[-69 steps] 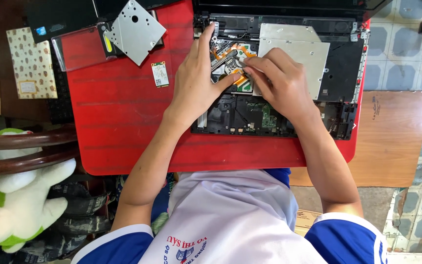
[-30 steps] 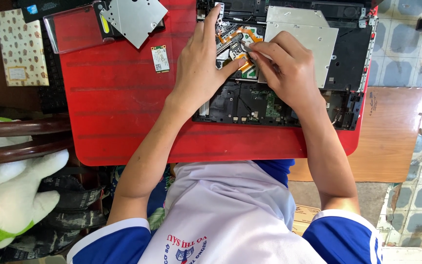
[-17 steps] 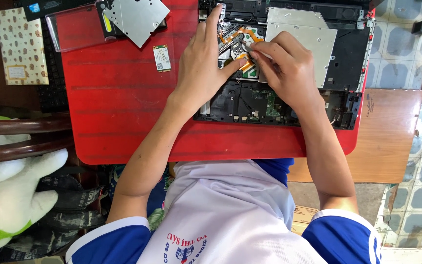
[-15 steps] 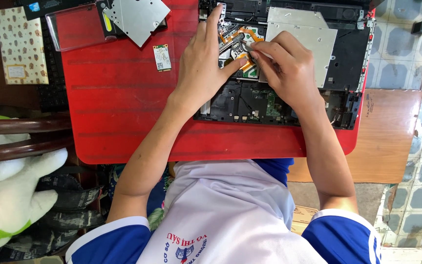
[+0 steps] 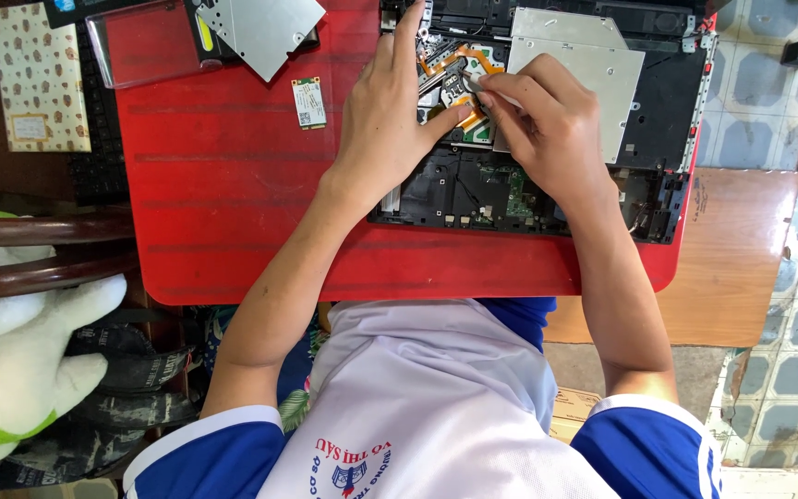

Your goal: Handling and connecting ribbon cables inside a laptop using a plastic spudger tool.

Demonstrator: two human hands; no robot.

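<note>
Left hand [image 5: 388,120] is lying flat on the opened laptop chassis [image 5: 547,199], fingers spread, thumb pressing beside the copper heatsink assembly [image 5: 459,79]; grip released, bracing only. Right hand [image 5: 547,129] is pinching a small metal part on that heatsink with its fingertips [image 5: 491,92]; what exactly it's grasping is too small to tell.

Judgement: the left hand should be steadying the chassis while the right is working straight up, no sideways prying, since the board is exposed just below.

Room: silver optical drive [image 5: 570,79] is touching the right hand's far side, so little clearance there. The chassis is sitting at the right end of the red worktop [image 5: 223,185], near its edge. Open space is on the left, between the chassis and the small wireless card [image 5: 308,102]; a second drive [image 5: 265,28] is lying further back.
</note>
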